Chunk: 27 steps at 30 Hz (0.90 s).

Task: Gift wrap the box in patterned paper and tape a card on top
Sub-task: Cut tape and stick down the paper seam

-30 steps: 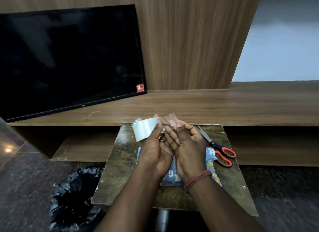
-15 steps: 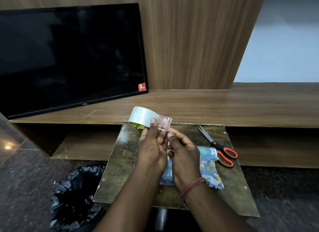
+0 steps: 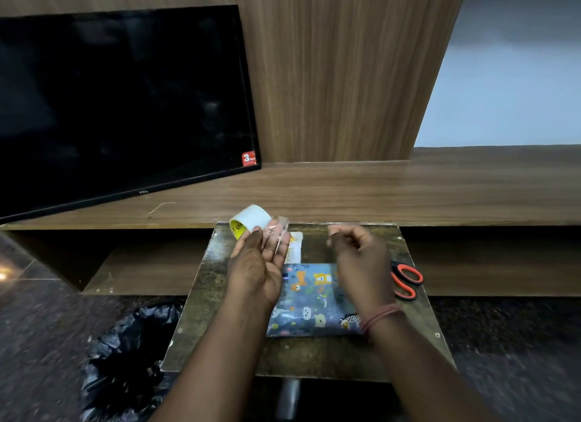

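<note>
The box (image 3: 309, 299), wrapped in blue animal-print paper, lies on the small worn table (image 3: 220, 296). My left hand (image 3: 254, 274) is raised over the table's far left part and grips a clear tape roll (image 3: 251, 219) with a yellow core at its fingertips. A loose clear tape end (image 3: 278, 233) hangs across those fingers. My right hand (image 3: 358, 258) hovers above the box's right side with its fingers curled and nothing visible in them. A white and yellow card (image 3: 295, 248) lies just behind the box, partly hidden by my left hand.
Orange-handled scissors (image 3: 407, 280) lie at the table's right edge, partly behind my right hand. A black bin bag (image 3: 125, 358) sits on the floor to the left. A long wooden shelf (image 3: 377, 189) runs behind the table, with a black TV (image 3: 119, 101) leaning on it.
My right hand has let go of the tape end and moved right, away from the left hand. The wrapped box and the card are now uncovered. My left hand still holds the roll.
</note>
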Tool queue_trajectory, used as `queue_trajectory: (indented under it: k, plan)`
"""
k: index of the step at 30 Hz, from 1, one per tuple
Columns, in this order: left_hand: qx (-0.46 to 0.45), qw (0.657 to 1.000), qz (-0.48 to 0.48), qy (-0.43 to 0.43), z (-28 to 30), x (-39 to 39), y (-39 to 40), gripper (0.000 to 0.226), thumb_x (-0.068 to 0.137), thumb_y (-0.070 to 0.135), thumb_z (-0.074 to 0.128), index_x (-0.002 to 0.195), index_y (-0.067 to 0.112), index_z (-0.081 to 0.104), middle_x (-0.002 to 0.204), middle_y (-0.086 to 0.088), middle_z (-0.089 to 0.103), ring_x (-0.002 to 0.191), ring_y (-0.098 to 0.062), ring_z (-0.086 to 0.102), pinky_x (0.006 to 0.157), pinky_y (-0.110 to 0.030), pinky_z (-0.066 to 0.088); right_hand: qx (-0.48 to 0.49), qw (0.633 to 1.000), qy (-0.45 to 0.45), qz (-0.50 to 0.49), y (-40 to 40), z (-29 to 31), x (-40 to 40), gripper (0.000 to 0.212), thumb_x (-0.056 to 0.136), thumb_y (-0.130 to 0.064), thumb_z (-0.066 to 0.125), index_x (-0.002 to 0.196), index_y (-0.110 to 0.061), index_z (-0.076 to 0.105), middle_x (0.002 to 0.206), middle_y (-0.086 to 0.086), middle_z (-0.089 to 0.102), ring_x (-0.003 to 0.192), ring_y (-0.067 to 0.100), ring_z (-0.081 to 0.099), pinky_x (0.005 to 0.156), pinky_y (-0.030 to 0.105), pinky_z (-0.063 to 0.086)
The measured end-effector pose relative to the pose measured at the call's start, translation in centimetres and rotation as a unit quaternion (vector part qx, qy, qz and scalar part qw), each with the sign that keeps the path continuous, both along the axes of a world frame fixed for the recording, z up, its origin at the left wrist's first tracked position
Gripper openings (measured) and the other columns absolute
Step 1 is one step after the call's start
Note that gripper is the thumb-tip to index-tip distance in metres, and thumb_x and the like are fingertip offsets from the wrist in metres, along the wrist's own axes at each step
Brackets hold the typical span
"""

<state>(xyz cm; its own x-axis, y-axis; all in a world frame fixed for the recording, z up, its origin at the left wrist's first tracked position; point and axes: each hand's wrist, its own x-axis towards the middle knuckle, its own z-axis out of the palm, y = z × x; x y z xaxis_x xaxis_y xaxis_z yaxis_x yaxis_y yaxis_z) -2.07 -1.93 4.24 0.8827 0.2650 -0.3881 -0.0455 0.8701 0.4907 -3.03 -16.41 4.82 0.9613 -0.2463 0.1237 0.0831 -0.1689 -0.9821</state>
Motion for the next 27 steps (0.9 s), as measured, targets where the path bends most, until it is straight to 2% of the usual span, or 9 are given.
queue_trajectory:
  k: [2, 4, 6, 7, 10, 15, 20, 24, 27]
  plan:
    - [-0.022, 0.999, -0.030, 0.014, 0.5, -0.2, 0.2, 0.027, 0.110, 0.008, 0.042, 0.125, -0.009, 0.057, 0.105, -0.020, 0.076, 0.083, -0.019, 0.078, 0.067, -0.027, 0.064, -0.174, 0.984, 0.027, -0.010, -3.5, 0.8, 1.4, 0.015, 0.092, -0.012, 0.065, 0.080, -0.016, 0.072, 0.078, -0.003, 0.072, 0.073, 0.003, 0.066, 0.068, 0.015, 0.046]
    - [-0.067, 0.996, -0.061, 0.026, 1.0, -0.3, 0.3, 0.024, 0.109, 0.007, 0.044, 0.112, -0.010, 0.060, 0.102, -0.021, 0.076, 0.085, -0.019, 0.077, 0.064, -0.025, 0.063, -0.363, 0.924, 0.118, -0.013, -6.8, 0.9, 2.4, 0.013, 0.092, -0.017, 0.063, 0.084, -0.012, 0.073, 0.088, 0.011, 0.073, 0.088, 0.029, 0.069, 0.072, 0.029, 0.048]
    - [-0.101, 0.990, -0.089, 0.035, 1.4, -0.3, 0.5, 0.020, 0.106, 0.004, 0.049, 0.115, -0.010, 0.059, 0.102, -0.023, 0.076, 0.091, -0.022, 0.075, 0.063, -0.027, 0.063, -0.463, 0.862, 0.209, -0.002, -8.9, 0.3, 2.7, 0.017, 0.091, -0.024, 0.066, 0.092, -0.009, 0.073, 0.098, 0.018, 0.073, 0.096, 0.037, 0.067, 0.075, 0.032, 0.048]
    - [-0.100, 0.989, -0.105, 0.039, 1.5, -0.2, 0.7, 0.022, 0.104, 0.003, 0.052, 0.120, -0.009, 0.058, 0.104, -0.023, 0.076, 0.092, -0.021, 0.075, 0.064, -0.027, 0.064, -0.484, 0.842, 0.237, 0.007, -9.4, -0.2, 2.8, 0.021, 0.090, -0.028, 0.069, 0.097, -0.009, 0.073, 0.102, 0.018, 0.073, 0.099, 0.037, 0.068, 0.078, 0.032, 0.050]
    - [-0.066, 0.985, -0.149, 0.048, 1.8, -0.5, 0.9, 0.019, 0.097, 0.005, 0.064, 0.114, -0.003, 0.060, 0.106, -0.017, 0.077, 0.089, -0.017, 0.077, 0.063, -0.026, 0.063, -0.508, 0.815, 0.277, 0.029, -9.7, -1.3, 3.0, 0.029, 0.090, -0.034, 0.069, 0.110, -0.014, 0.071, 0.110, 0.013, 0.072, 0.106, 0.033, 0.067, 0.086, 0.031, 0.051]
    - [0.014, 0.974, -0.216, 0.071, 2.3, -1.1, 1.0, 0.017, 0.087, 0.008, 0.074, 0.103, 0.005, 0.070, 0.106, -0.007, 0.079, 0.080, -0.006, 0.075, 0.058, -0.016, 0.058, -0.453, 0.835, 0.311, 0.014, -9.3, -1.4, 3.2, 0.028, 0.094, -0.028, 0.068, 0.109, -0.005, 0.067, 0.112, 0.019, 0.069, 0.106, 0.035, 0.066, 0.080, 0.031, 0.049]
    - [0.022, 0.970, -0.231, 0.075, 2.5, -1.3, 0.8, 0.025, 0.086, 0.005, 0.072, 0.111, 0.003, 0.069, 0.107, -0.008, 0.079, 0.078, -0.006, 0.076, 0.054, -0.013, 0.055, -0.443, 0.834, 0.328, -0.002, -9.1, -1.1, 3.1, 0.026, 0.093, -0.023, 0.068, 0.109, -0.002, 0.067, 0.112, 0.019, 0.069, 0.106, 0.034, 0.066, 0.075, 0.028, 0.045]
    - [0.041, 0.962, -0.261, 0.067, 2.5, -1.4, 0.8, 0.042, 0.076, 0.005, 0.074, 0.117, 0.007, 0.067, 0.106, -0.008, 0.079, 0.075, -0.006, 0.077, 0.051, -0.011, 0.054, -0.429, 0.845, 0.320, 0.005, -9.5, -1.1, 3.2, 0.026, 0.090, -0.029, 0.072, 0.101, -0.006, 0.071, 0.104, 0.016, 0.071, 0.100, 0.033, 0.067, 0.072, 0.027, 0.045]
    - [0.055, 0.957, -0.279, 0.061, 2.6, -1.4, 0.8, 0.045, 0.075, 0.005, 0.074, 0.118, 0.010, 0.066, 0.105, -0.008, 0.079, 0.077, -0.006, 0.077, 0.054, -0.012, 0.053, -0.367, 0.882, 0.295, 0.010, -9.7, -0.8, 3.5, 0.027, 0.089, -0.032, 0.073, 0.078, -0.009, 0.067, 0.075, 0.008, 0.066, 0.078, 0.028, 0.063, 0.065, 0.027, 0.042]
